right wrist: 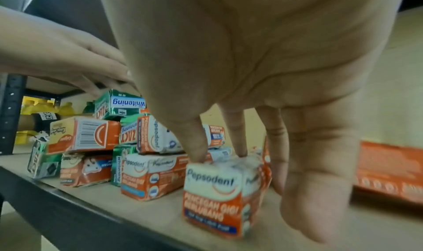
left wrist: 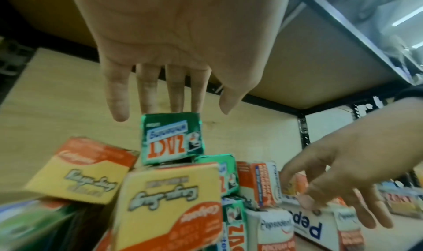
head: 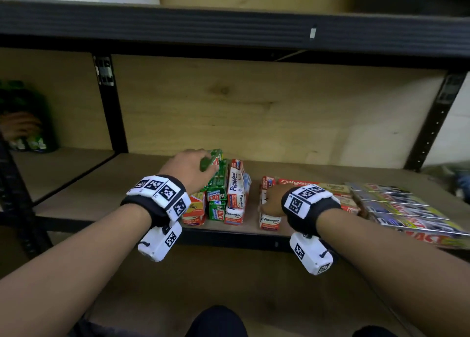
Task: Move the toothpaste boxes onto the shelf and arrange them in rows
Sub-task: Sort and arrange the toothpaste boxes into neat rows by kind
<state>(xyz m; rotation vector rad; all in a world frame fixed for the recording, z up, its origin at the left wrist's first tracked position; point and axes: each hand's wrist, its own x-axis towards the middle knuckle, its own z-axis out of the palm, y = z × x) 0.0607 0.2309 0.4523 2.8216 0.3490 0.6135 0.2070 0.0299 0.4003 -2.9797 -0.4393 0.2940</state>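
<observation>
- Head view: both hands are in on the wooden shelf (head: 157,174). The left hand (head: 187,167) sits on top of a green ZACT box (head: 212,160), the highest one in a stack of small toothpaste boxes (head: 218,199) near the front edge, about mid-shelf. Can't really see how the fingers lie from up here.
- Same view: the right hand (head: 272,200) is just right of that stack, resting on a lone Pepsodent box (head: 269,221) at the front edge. A Colgate box (head: 296,182) lies flat behind the hand, and a row of long flat boxes (head: 396,204) runs off to the right. Green bottles (head: 25,118) stand on the far-left bay.
- Left wrist view: left hand (left wrist: 174,37) has its fingers (left wrist: 148,92) straight and slightly apart, tips on the top edge of the green ZACT box (left wrist: 172,138). Not curled round it, thumb loose to the side. Yellow-orange Colgate boxes (left wrist: 169,204) sit nearer the camera, and the right hand (left wrist: 343,173) hovers spread over Pepsodent ones.
- Right wrist view: right hand (right wrist: 251,55) has its fingers (right wrist: 194,142) pointing down and spread, two tips pressing the top of the Pepsodent box (right wrist: 215,195), the others down its right side. That box stands apart from the stack on its left.
</observation>
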